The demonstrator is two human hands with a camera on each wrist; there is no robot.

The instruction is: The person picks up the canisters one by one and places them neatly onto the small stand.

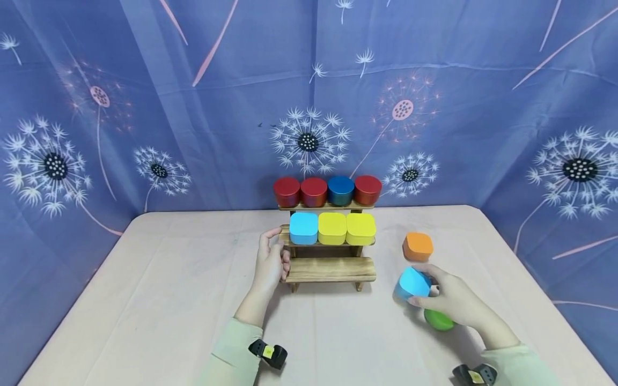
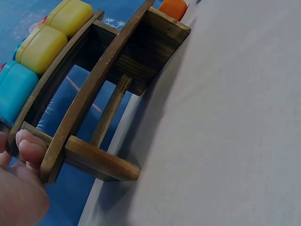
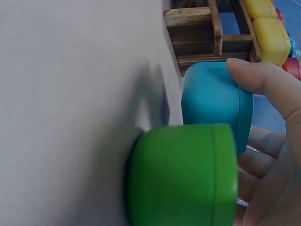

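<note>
A three-tier wooden stand (image 1: 333,269) is in the middle of the table, and my left hand (image 1: 271,260) grips its left side. In the left wrist view, curled fingertips (image 2: 31,147) press on the end of the stand. My right hand (image 1: 454,297) pinches a light blue rounded-square lidded box (image 1: 412,283), which is tilted, to the right of the stand. Thumb and fingers are on opposite sides of this blue box (image 3: 211,96) in the right wrist view. Just below that hand is a green lidded box (image 1: 439,320), partly hidden by it in the head view.
An orange box (image 1: 418,246) sits on the table right of the stand. The middle tier bears a light blue box (image 1: 303,228) and two yellow boxes (image 1: 332,228). Three red tins (image 1: 314,193) and a dark blue tin (image 1: 340,191) line the top tier. Behind hangs a blue curtain (image 1: 217,134).
</note>
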